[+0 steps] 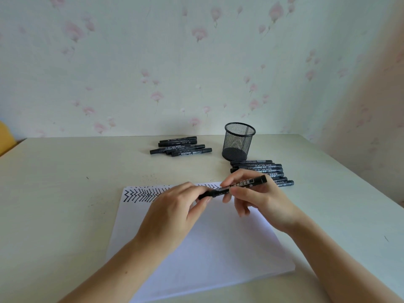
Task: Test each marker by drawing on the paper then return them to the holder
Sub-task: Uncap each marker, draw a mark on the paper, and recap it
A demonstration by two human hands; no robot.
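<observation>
Left hand: I am watching my left hand [175,204] closing its fingertips around the left end of a black marker [236,186], above the upper part of the paper.
Right hand: my right hand [253,197] is gripping the same marker along its middle, thumb below and forefinger on top, the other fingers hanging loose.
Marker: it is being held off the sheet between both hands, tilting up toward the right, its right end sticking out past my right hand. I cannot tell whether the cap is on or coming off, since my left fingers are covering that end.
Paper: a white stack [196,248] is lying on the tabletop [54,204] under both hands, with a band of black zigzag strokes [140,194] running along its far edge, beyond my left hand.
Holder: the black mesh holder [238,141] is standing upright beyond my right hand, well apart from it.
Other markers: one pile [181,147] is lying beyond my left hand, to the left of the holder; a second pile [262,169] is lying just behind my right hand, in front of the holder.
</observation>
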